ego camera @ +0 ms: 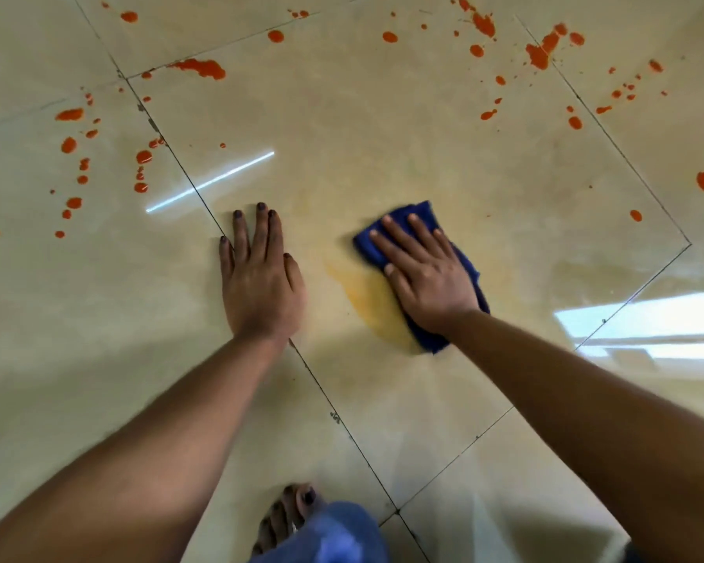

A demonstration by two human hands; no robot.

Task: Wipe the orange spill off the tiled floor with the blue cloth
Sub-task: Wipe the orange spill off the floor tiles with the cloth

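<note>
The blue cloth [470,274] lies flat on the cream tiled floor [362,128], and my right hand [421,270] presses on it with straight, spread fingers. A faint yellow-orange smear [368,304] shows just left of the cloth. My left hand [259,278] rests flat on the floor to the left, fingers straight, holding nothing. Bright orange spill drops are scattered at the left [141,156], the top left [204,67] and the top right [539,54].
A bare foot [289,514] and a blue-clad knee [334,538] are at the bottom centre. Dark grout lines [179,164] cross the floor diagonally. A window reflection [643,319] glares at the right.
</note>
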